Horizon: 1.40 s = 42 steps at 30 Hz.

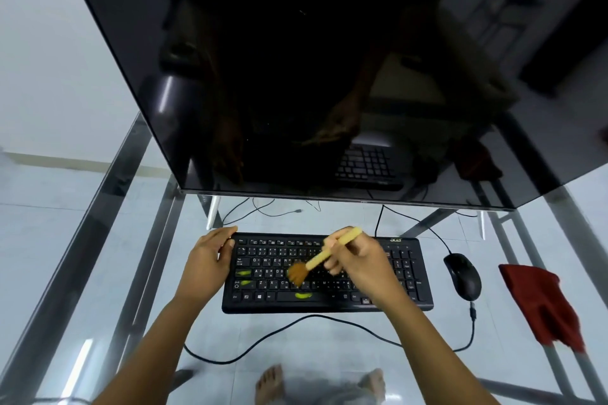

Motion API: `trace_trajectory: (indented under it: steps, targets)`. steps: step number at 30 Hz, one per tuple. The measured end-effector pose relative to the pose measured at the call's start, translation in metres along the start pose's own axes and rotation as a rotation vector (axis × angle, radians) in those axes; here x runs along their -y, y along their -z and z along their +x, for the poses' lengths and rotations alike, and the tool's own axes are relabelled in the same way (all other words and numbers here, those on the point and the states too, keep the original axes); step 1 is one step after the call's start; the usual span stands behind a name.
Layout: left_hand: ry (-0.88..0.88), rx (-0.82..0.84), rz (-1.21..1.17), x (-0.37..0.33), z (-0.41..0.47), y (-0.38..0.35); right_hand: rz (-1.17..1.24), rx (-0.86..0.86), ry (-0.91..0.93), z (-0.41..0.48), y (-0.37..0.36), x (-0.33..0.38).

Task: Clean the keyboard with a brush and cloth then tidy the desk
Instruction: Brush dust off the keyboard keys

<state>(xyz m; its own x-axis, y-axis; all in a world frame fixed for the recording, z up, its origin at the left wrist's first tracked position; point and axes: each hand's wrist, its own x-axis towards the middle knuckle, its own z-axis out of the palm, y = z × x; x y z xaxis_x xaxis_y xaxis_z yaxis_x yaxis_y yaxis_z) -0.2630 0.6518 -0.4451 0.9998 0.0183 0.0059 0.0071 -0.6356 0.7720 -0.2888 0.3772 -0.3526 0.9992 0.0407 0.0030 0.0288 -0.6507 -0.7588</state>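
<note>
A black keyboard [406, 273] lies flat at the middle of a glass table [82, 256], just below a large dark monitor [329, 76]. The right hand [362, 260] pinches the pale wooden handle of a brush [329, 255] between curled fingers and thumb, its brown bristles pressed down on the middle letter keys. The left hand [207, 260] grips the keyboard's far left corner, fingers curled over the edge. Three green bits [303, 295] sit on the keys, two at the left and one on the space bar. A black mouse [463, 276] lies just right of the keyboard. A red cloth [539, 302] lies further right, at the table's edge. A black cable [296, 320] loops along the near side.
</note>
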Motion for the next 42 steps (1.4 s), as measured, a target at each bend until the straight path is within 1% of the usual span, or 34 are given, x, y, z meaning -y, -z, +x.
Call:
trace_trajectory:
  steps: [1, 4, 5, 7, 8, 9, 11, 12, 13, 14, 15, 16, 17, 18, 20, 21, 22, 23, 24, 26, 27, 28, 30, 31, 32, 33, 34, 35, 37, 38, 39, 40, 41, 42]
  targets:
    - [0.004, 0.005, 0.033, -0.002, 0.001, 0.000, -0.033, -0.007, -0.001, -0.002, -0.001, -0.001]
    - [-0.064, -0.040, 0.162, -0.013, 0.002, -0.005, 0.002, -0.235, -0.071, -0.002, 0.000, -0.010]
    - [-0.111, -0.066, 0.188, -0.019, 0.002, -0.008, 0.058, -0.249, -0.083, -0.003, 0.000, -0.012]
    - [-0.218, -0.097, 0.217, -0.034, -0.001, -0.012, 0.220, -0.115, -0.135, -0.004, -0.001, -0.012]
    - [-0.264, -0.076, 0.216, -0.043, -0.003, -0.016, 0.201, -0.092, -0.154, -0.004, 0.000, -0.011]
    - [-0.304, -0.028, 0.215, -0.052, -0.007, -0.020, 0.158, -0.137, -0.155, -0.004, 0.001, -0.012]
    - [-0.379, 0.089, 0.262, -0.065, -0.013, -0.033, 0.116, -0.339, -0.196, -0.002, 0.006, -0.017]
    - [-0.406, 0.137, 0.301, -0.067, -0.015, -0.040, 0.205, -0.381, -0.219, -0.002, 0.009, -0.016]
    - [-0.421, 0.170, 0.336, -0.067, -0.015, -0.046, 0.284, -0.334, -0.234, -0.002, 0.010, -0.015]
    - [-0.426, 0.191, 0.363, -0.064, -0.014, -0.051, 0.356, -0.214, -0.268, -0.001, 0.010, -0.014]
    - [-0.424, 0.208, 0.393, -0.060, -0.013, -0.053, 0.376, -0.097, -0.262, -0.001, 0.009, -0.012]
    - [-0.423, 0.222, 0.429, -0.057, -0.012, -0.055, 0.286, -0.035, -0.248, -0.002, 0.009, -0.010]
    - [-0.428, 0.231, 0.468, -0.055, -0.012, -0.056, 0.193, -0.063, -0.218, -0.002, 0.009, -0.011]
    - [-0.437, 0.240, 0.503, -0.054, -0.012, -0.056, 0.078, -0.181, -0.179, -0.001, 0.012, -0.012]
    - [-0.452, 0.258, 0.549, -0.054, -0.012, -0.057, 0.069, -0.330, -0.177, -0.001, 0.019, -0.017]
    - [-0.456, 0.265, 0.562, -0.054, -0.012, -0.057, 0.161, -0.296, -0.200, -0.002, 0.020, -0.018]
    - [-0.460, 0.267, 0.571, -0.053, -0.013, -0.057, 0.239, -0.183, -0.232, -0.002, 0.020, -0.018]
    - [-0.458, 0.266, 0.576, -0.053, -0.013, -0.056, 0.261, -0.100, -0.251, -0.005, 0.018, -0.017]
    - [-0.453, 0.263, 0.582, -0.053, -0.013, -0.056, 0.217, -0.108, -0.246, -0.008, 0.017, -0.018]
    - [-0.440, 0.253, 0.585, -0.056, -0.012, -0.056, 0.064, -0.329, -0.238, -0.008, 0.020, -0.021]
    - [-0.433, 0.249, 0.578, -0.058, -0.012, -0.057, 0.084, -0.403, -0.265, -0.009, 0.025, -0.022]
    - [-0.425, 0.251, 0.576, -0.059, -0.012, -0.058, 0.143, -0.393, -0.276, -0.009, 0.027, -0.021]
    - [-0.421, 0.251, 0.594, -0.058, -0.013, -0.059, 0.255, -0.136, -0.308, -0.009, 0.025, -0.018]
    - [-0.421, 0.247, 0.599, -0.057, -0.013, -0.060, 0.218, -0.050, -0.308, -0.011, 0.023, -0.016]
    - [-0.421, 0.242, 0.596, -0.057, -0.013, -0.060, 0.163, -0.061, -0.291, -0.012, 0.022, -0.016]
    - [-0.422, 0.239, 0.593, -0.058, -0.013, -0.060, 0.091, -0.153, -0.260, -0.013, 0.023, -0.018]
    - [-0.425, 0.237, 0.593, -0.059, -0.013, -0.060, 0.076, -0.257, -0.254, -0.015, 0.024, -0.021]
    - [-0.430, 0.233, 0.596, -0.060, -0.014, -0.060, 0.116, -0.281, -0.266, -0.018, 0.027, -0.022]
    - [-0.442, 0.225, 0.599, -0.058, -0.013, -0.060, 0.267, -0.122, -0.319, -0.022, 0.026, -0.020]
    - [-0.443, 0.226, 0.596, -0.057, -0.013, -0.060, 0.260, -0.069, -0.332, -0.026, 0.022, -0.020]
    - [-0.443, 0.223, 0.592, -0.057, -0.013, -0.060, 0.208, -0.124, -0.309, -0.030, 0.020, -0.021]
    - [-0.444, 0.219, 0.589, -0.057, -0.013, -0.060, 0.139, -0.248, -0.270, -0.032, 0.020, -0.021]
    - [-0.442, 0.219, 0.582, -0.058, -0.013, -0.060, 0.135, -0.366, -0.257, -0.034, 0.022, -0.022]
    - [-0.439, 0.223, 0.575, -0.059, -0.014, -0.060, 0.193, -0.405, -0.265, -0.036, 0.025, -0.024]
